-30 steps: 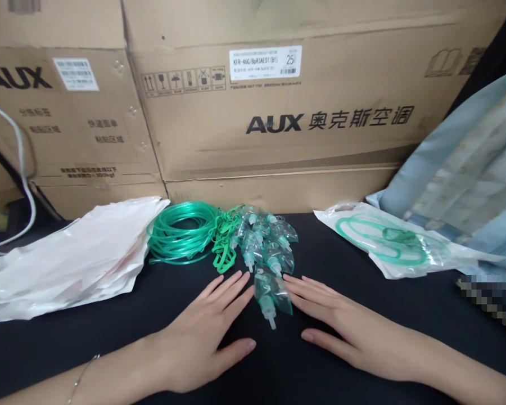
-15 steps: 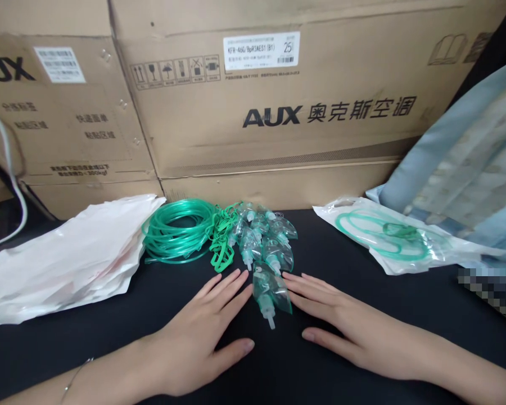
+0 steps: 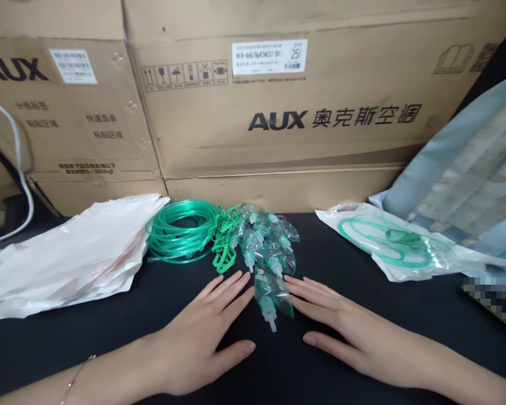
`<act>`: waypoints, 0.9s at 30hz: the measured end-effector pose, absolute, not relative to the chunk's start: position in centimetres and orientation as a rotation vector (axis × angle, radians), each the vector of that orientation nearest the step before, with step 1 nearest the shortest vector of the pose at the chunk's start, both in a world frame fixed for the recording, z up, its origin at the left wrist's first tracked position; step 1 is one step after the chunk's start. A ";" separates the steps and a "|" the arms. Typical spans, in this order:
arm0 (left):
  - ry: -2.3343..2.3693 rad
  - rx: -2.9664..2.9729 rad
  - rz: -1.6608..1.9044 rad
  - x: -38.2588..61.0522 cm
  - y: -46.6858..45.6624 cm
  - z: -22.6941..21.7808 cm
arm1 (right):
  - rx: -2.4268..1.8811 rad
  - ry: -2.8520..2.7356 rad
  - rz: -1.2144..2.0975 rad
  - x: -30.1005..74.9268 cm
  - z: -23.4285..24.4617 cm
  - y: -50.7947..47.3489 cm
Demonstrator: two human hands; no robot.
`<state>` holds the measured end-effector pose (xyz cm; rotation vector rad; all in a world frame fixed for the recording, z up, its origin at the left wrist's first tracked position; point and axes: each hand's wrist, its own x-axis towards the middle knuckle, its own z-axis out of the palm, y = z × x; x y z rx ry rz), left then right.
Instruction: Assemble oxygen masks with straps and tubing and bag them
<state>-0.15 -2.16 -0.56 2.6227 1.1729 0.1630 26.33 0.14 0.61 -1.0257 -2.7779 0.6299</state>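
Observation:
My left hand (image 3: 211, 332) lies flat on the black tabletop (image 3: 278, 371), thumb spread from the fingers. Opposite it, my right hand (image 3: 337, 320) rests in the same way, fingers outstretched. Between the two sets of fingertips sits a clear green oxygen mask (image 3: 272, 292), its pale connector pointing toward me. The fingertips are at its sides; I cannot tell whether they touch it. Behind it, several more such masks (image 3: 280, 256) are bunched in a pile. Green elastic straps (image 3: 225, 253) lie in a heap left of the pile, beside a coil of green tubing (image 3: 181, 256).
On the left is a stack of white plastic bags (image 3: 67, 259). A clear bag (image 3: 383, 242) with green tubing and a mask lies at the right. Large cardboard boxes (image 3: 287, 152) stand along the back. Light blue fabric (image 3: 459, 157) hangs at right, and a white cable (image 3: 23, 169) at left.
The view has shifted slightly, so the boxes and table items appear a little farther right. Both hands keep their places beside the front mask.

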 end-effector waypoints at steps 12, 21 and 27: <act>1.191 2.630 0.126 -0.2 -2.1 -0.6 | -1.049 -2.811 0.607 26.2 0.7 0.2; 1.209 2.656 0.215 -0.1 -2.2 -0.9 | -1.004 -2.780 0.640 26.5 0.4 0.3; 1.263 2.721 0.385 -0.2 -1.8 -1.1 | -0.959 -2.516 0.549 26.5 0.6 0.6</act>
